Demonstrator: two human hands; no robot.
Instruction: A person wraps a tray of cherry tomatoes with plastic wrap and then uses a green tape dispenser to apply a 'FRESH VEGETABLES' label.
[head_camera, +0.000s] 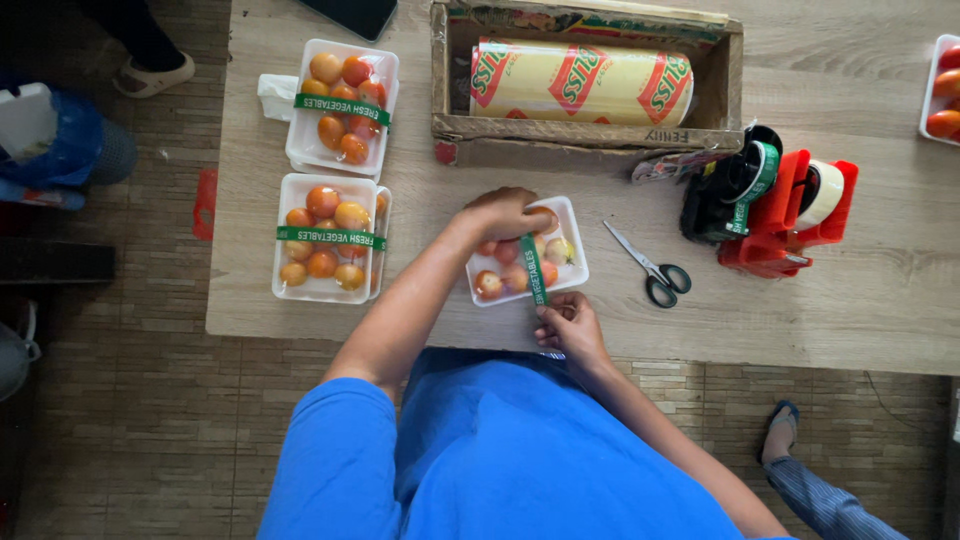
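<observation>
Your right hand (568, 325) pinches the near end of a green tape strip (535, 268) between thumb and fingers, just off the near edge of a white tray (572, 222) of tomatoes (489, 283). The strip runs from that pinch up and across the tray, toward the far side. Your left hand (507, 213) lies on the far left part of the tray, fingers curled and pressed down over the tomatoes where the strip's far end goes (whether it grips the tape or only holds it flat, you cannot tell). The tray sits near the front edge of the wooden table (880, 300), right in front of you.

To the right of the tray lie scissors (651, 268) with dark handles, blades pointing far and left. Farther right stands a red tape dispenser (780, 205) with a green roll and a pale roll on it.

Beyond the tray, on the far side, a wooden box (590, 135) holds a big roll of film (580, 82). To the left, well apart from your hands, two packed trays (330, 235) with green bands lie one beyond the other. Another tray of tomatoes (943, 90) shows at the far right edge. A second person's foot (780, 425) is on the floor to the near right.
</observation>
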